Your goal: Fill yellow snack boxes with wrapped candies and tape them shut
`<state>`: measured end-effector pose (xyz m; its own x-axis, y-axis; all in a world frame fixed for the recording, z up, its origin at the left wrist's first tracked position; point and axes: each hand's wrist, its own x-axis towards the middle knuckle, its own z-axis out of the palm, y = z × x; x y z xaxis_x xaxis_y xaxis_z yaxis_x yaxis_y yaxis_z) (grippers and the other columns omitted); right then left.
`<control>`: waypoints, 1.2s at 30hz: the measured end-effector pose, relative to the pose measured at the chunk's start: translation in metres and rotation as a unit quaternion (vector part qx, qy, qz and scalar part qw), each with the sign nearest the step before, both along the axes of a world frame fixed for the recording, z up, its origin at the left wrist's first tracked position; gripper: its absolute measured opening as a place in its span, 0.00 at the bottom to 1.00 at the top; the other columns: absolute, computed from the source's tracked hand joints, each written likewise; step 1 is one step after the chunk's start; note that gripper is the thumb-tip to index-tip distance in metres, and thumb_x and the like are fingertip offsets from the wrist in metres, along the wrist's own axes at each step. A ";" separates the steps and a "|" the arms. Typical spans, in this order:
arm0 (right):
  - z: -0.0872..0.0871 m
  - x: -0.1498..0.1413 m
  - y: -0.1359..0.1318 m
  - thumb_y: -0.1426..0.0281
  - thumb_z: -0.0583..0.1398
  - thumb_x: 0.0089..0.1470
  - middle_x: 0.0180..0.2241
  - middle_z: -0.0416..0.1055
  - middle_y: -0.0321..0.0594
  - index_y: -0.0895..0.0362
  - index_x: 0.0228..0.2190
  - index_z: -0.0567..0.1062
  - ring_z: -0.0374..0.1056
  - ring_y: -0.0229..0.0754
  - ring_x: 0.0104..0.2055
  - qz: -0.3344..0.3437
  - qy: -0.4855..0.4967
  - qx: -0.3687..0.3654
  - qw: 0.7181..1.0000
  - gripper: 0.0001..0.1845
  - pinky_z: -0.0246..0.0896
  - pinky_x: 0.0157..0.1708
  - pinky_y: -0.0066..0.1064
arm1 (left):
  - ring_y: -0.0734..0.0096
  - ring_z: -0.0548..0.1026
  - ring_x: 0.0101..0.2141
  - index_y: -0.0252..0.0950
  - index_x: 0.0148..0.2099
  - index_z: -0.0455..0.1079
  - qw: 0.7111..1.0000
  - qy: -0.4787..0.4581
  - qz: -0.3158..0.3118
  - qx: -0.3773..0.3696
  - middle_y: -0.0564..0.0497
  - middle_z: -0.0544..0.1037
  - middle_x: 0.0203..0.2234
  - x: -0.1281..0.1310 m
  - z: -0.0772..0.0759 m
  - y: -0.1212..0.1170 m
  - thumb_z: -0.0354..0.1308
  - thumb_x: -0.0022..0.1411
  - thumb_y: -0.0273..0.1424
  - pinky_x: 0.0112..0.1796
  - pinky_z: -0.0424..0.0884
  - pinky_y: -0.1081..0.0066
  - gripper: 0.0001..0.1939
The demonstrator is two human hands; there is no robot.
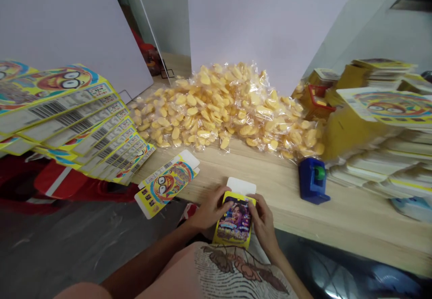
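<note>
Both hands hold a yellow printed carton (234, 222) with a photo panel on its face and a white flap (241, 185) standing up at its far end. My left hand (211, 209) grips its left side, and my right hand (263, 222) grips its right side near the top. The carton rests low over my lap, just in front of the wooden table edge (280, 200). Nearest to my left hand, a flat unfolded carton blank (165, 184) with a cartoon face lies on the table. Beyond my hands sits a heap of clear bags holding yellow crisps (219, 114).
Stacks of flat printed blanks (67, 114) overhang the table's left end, above a red object. More stacks and yellow cartons (381, 146) fill the right side. A blue tape dispenser (313, 181) stands on the table. White boards rise behind the heap.
</note>
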<state>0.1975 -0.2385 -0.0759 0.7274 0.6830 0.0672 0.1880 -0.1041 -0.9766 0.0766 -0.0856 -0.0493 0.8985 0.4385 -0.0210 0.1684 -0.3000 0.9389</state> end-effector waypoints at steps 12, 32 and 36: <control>0.020 0.013 -0.002 0.62 0.57 0.59 0.39 0.71 0.44 0.54 0.34 0.78 0.68 0.45 0.43 0.058 0.008 0.030 0.998 0.12 0.63 0.43 0.37 | 0.73 0.69 0.33 0.34 0.36 0.70 0.999 -0.021 -0.048 0.002 0.51 0.68 0.33 0.008 0.012 0.020 0.56 0.59 0.30 0.34 0.66 0.73 0.04; 0.056 0.029 0.009 0.61 0.63 0.51 0.23 0.71 0.38 0.58 0.23 0.75 0.66 0.39 0.26 0.064 0.013 -0.056 0.996 0.14 0.62 0.25 0.28 | 0.75 0.68 0.27 0.30 0.30 0.75 0.989 0.003 -0.115 -0.094 0.50 0.73 0.24 0.023 0.038 0.051 0.60 0.57 0.38 0.28 0.62 0.75 0.14; 0.053 0.029 -0.001 0.61 0.61 0.55 0.27 0.72 0.40 0.56 0.25 0.76 0.67 0.41 0.30 0.076 -0.007 -0.037 0.996 0.13 0.65 0.28 0.29 | 0.72 0.71 0.31 0.32 0.36 0.75 0.990 -0.033 -0.135 -0.036 0.48 0.74 0.31 0.018 0.031 0.046 0.58 0.59 0.37 0.31 0.65 0.74 0.12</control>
